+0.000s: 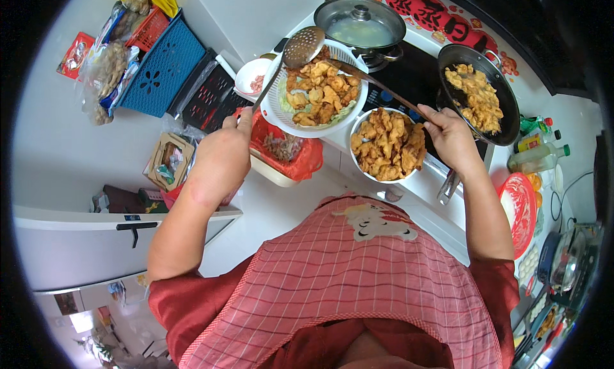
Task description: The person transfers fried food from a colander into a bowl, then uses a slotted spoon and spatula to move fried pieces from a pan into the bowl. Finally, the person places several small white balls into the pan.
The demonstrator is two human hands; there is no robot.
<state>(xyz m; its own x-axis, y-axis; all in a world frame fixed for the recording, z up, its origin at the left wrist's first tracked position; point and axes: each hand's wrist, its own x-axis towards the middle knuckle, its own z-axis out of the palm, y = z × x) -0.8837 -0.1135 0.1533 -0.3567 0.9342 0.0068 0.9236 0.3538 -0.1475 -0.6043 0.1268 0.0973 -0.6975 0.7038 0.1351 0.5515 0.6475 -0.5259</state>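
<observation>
My left hand [225, 151] grips the handle of a perforated metal skimmer [304, 46], whose bowl hangs over the far left rim of a white plastic colander [314, 131]. Golden fried pieces [324, 93] lie in the colander on pale green leaves. In my right hand [448, 136] is a wooden spatula [369, 79], its far end above the fried pieces. A white bowl [356, 161] heaped with browned fried pieces [388, 143] stands just left of my right hand. Beyond that hand, a black wok [509, 124] holds more battered pieces [475, 98] in oil.
A lidded pot [360, 21] stands at the back of the stove. Below the colander is a red-lined bin [307, 160] with scraps. A small white bowl [245, 76] holds pink pieces. Bottles [535, 160] and a red patterned tray [523, 210] line the right counter. A blue basket [163, 67] is at left.
</observation>
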